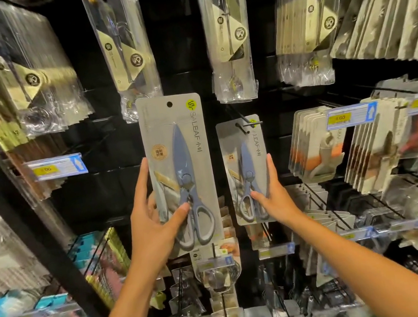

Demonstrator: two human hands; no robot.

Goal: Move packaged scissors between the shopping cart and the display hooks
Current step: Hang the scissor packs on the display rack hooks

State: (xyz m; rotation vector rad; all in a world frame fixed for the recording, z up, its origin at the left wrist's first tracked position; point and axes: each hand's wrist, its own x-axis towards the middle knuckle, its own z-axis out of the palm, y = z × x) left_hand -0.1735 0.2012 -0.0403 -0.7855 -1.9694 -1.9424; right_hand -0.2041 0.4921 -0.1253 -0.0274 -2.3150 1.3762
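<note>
My left hand grips a grey card pack of blue-handled scissors by its lower left edge, thumb across the front, held upright in front of the dark display wall. The hang hole at the pack's top is free of any hook. My right hand holds a second, same pack of scissors at its lower right edge; this pack hangs on a metal display hook. The shopping cart is out of view.
Clear packs of utensils hang on hooks above. Price tags stick out at left and at right. More carded goods fill the right side, and small packs hang on hooks below my arms.
</note>
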